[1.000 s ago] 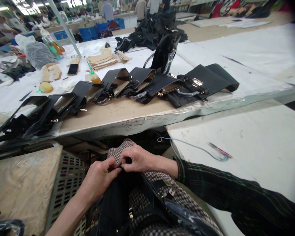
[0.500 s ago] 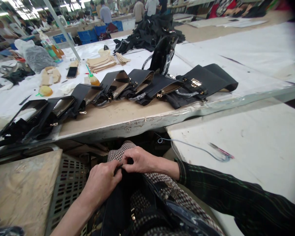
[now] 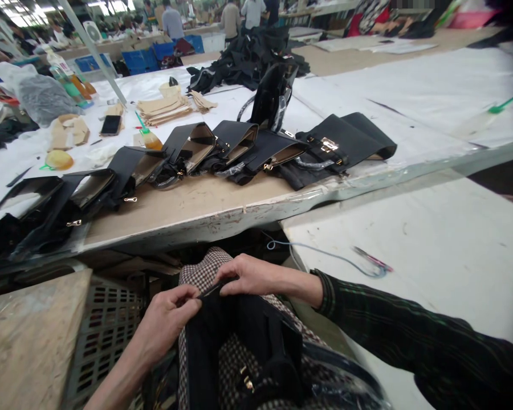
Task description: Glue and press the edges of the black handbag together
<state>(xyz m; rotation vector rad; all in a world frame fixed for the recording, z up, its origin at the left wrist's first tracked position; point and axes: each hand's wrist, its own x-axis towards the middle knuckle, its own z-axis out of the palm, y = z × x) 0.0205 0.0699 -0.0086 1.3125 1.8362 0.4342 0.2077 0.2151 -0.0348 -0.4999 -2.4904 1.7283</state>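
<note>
The black bag (image 3: 203, 347) is held on the lap, laid over the checked cloth (image 3: 203, 270), and its upper rim is pinched at two spots. Here, by the cloth's far edge, one spot is gripped between thumb and fingers of the left hand (image 3: 171, 313); just beside it, the same rim is nipped by the right hand (image 3: 250, 276), fingers curled over. Lower on the bag, a gold fitting (image 3: 247, 378) is seen. Beyond, the near edge of the table (image 3: 346, 91) is lined with more black bags (image 3: 237, 130), and behind them a phone (image 3: 110, 125) and a bottle (image 3: 151, 140) are placed. To the right, the left edge of the side table (image 3: 444, 228) is crossed by a blue cord (image 3: 325, 250), its far end touched by a slim tool (image 3: 374, 259).
</note>
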